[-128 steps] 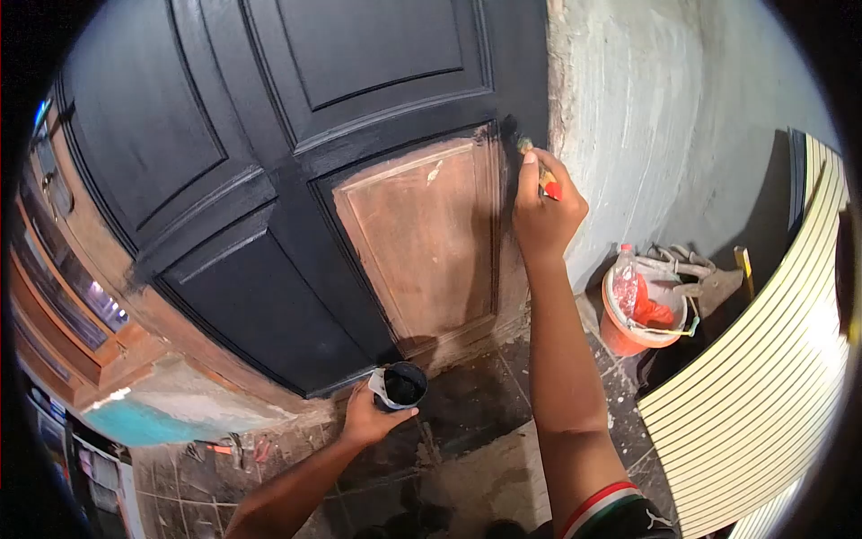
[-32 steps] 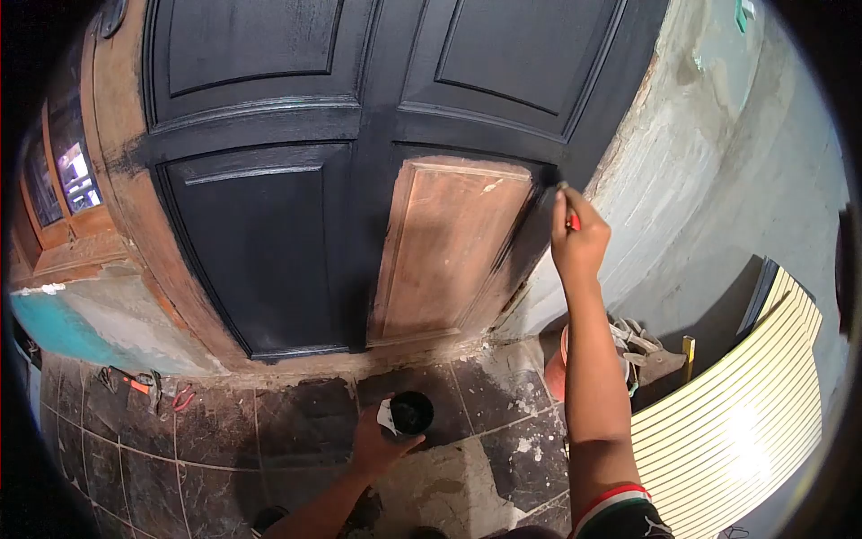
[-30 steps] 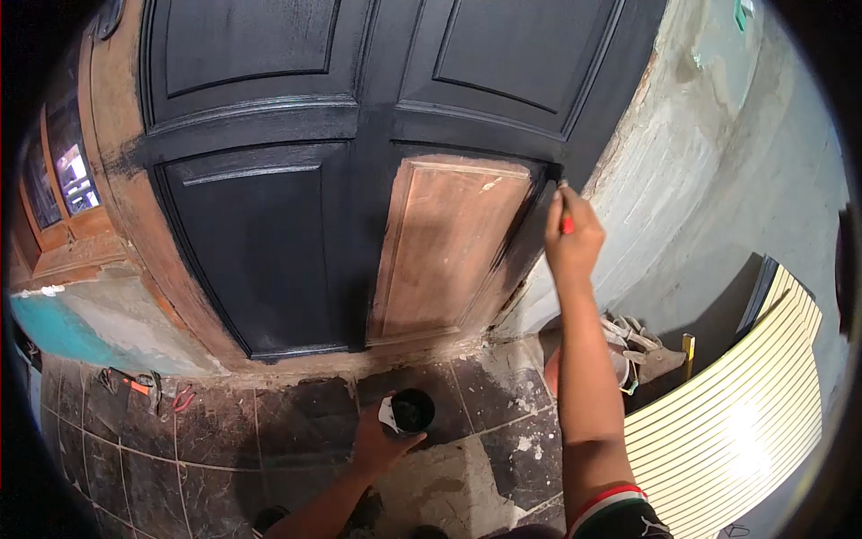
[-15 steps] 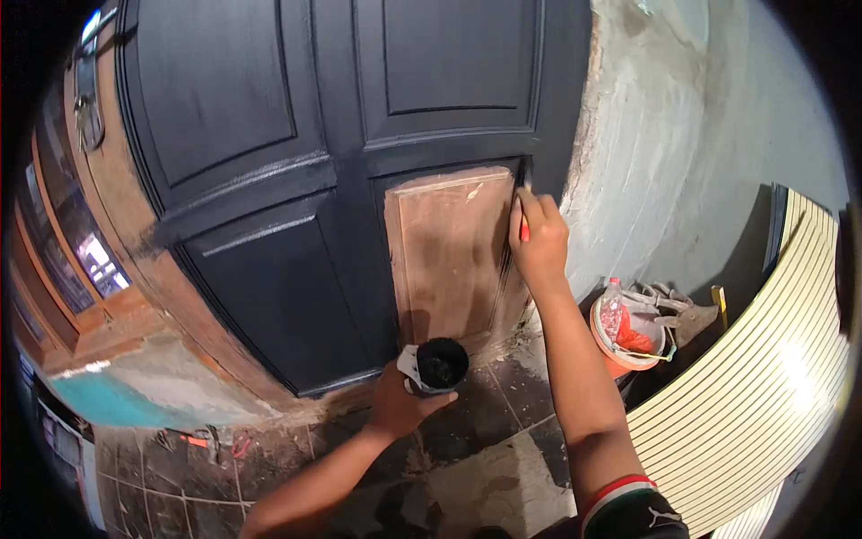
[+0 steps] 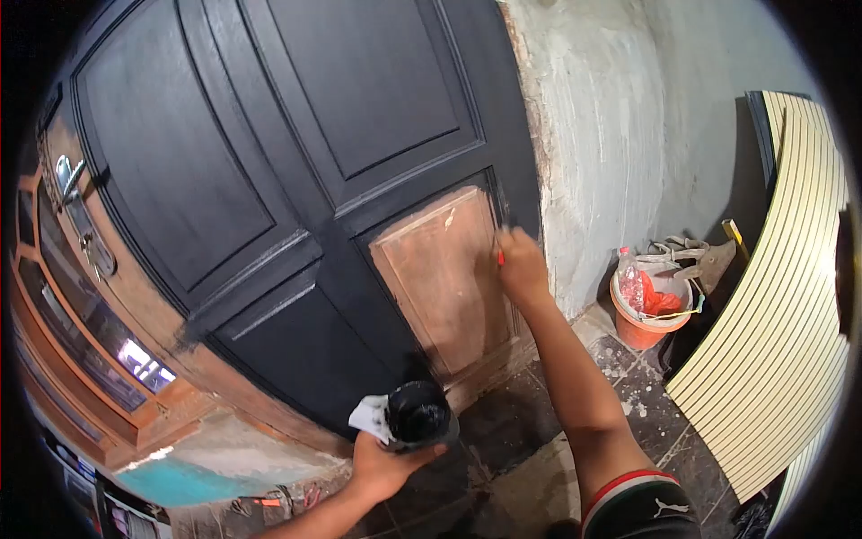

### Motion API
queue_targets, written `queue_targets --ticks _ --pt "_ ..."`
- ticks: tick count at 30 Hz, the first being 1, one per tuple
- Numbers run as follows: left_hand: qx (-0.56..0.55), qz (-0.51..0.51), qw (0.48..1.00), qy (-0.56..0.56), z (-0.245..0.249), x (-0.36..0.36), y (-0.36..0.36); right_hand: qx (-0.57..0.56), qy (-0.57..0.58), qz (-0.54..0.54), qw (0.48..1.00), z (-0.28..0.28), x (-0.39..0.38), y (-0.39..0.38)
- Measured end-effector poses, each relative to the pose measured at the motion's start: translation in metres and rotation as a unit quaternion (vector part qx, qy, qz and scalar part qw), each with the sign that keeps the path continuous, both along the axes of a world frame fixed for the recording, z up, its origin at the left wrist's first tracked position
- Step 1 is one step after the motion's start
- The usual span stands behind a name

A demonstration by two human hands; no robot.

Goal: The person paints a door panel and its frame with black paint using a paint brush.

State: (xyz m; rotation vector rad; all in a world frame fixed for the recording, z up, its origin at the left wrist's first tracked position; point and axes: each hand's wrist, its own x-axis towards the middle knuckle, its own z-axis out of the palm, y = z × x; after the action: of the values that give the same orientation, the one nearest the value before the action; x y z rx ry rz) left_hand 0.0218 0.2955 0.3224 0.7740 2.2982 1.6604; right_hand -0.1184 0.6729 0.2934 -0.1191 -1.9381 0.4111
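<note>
- Gripping the brush (image 5: 500, 257) in a closed fist, the right hand (image 5: 523, 268) sits lower on the door (image 5: 269, 162) than a second ago, at the 3 o'clock edge of the bare wood panel (image 5: 440, 278).
- Bristles touch the groove there. Looks like that edge strip is getting blacked in top down, while the panel face is still raw.
- Left hand (image 5: 382, 460) is wrapped around the paint can (image 5: 418, 415), which has come up off the floor (image 5: 530, 422), at the panel's 7 o'clock.
- Orange bucket (image 5: 639, 328) sits by the wall (image 5: 602, 162), 3 o'clock of the brush hand.
</note>
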Motion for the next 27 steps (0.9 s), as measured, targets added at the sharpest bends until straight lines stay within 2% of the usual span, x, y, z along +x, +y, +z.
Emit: queue_targets --ticks 2,3,5,8,11,14,16,17,20,23,26,27 --pt "0.016 0.027 0.999 -0.018 -0.004 0.011 -0.005 -0.019 0.087 0.028 0.996 0.050 0.005 -0.007" --pt "0.014 0.027 0.999 -0.038 -0.005 0.015 -0.006 -0.015 0.094 0.030 0.995 0.051 0.001 -0.009" --pt "0.007 0.028 0.997 -0.077 -0.010 0.017 -0.010 -0.009 0.108 0.033 0.994 0.044 -0.005 -0.013" --pt "0.011 0.057 0.997 -0.053 -0.035 0.012 -0.019 0.027 0.022 -0.029 0.999 -0.026 -0.019 -0.015" --pt "0.025 0.054 0.997 -0.043 -0.042 0.004 -0.021 0.013 0.025 -0.014 1.000 -0.026 -0.019 -0.017" --pt "0.020 0.044 0.998 -0.040 -0.033 0.003 -0.009 -0.005 0.005 -0.010 1.000 0.024 -0.005 -0.023" --pt "0.012 0.037 0.999 -0.033 -0.039 0.000 -0.005 -0.015 0.021 -0.016 1.000 0.028 -0.014 -0.025" --pt "0.014 0.038 0.999 -0.020 -0.046 -0.002 -0.004 -0.020 0.031 -0.019 0.999 0.028 -0.015 -0.025" --pt "0.021 0.023 0.999 0.005 -0.053 -0.005 0.000 -0.019 0.015 -0.041 0.999 -0.023 -0.021 -0.020" --pt "0.017 -0.005 1.000 0.011 -0.049 -0.006 0.004 -0.018 0.022 -0.024 0.999 -0.012 -0.009 -0.027" --pt "0.001 -0.020 0.999 0.029 -0.049 -0.005 0.004 0.000 0.074 0.039 0.996 0.040 0.010 -0.032" --pt "0.007 -0.023 0.999 0.030 -0.052 -0.007 0.004 -0.011 0.078 0.021 0.997 0.037 0.005 -0.027"
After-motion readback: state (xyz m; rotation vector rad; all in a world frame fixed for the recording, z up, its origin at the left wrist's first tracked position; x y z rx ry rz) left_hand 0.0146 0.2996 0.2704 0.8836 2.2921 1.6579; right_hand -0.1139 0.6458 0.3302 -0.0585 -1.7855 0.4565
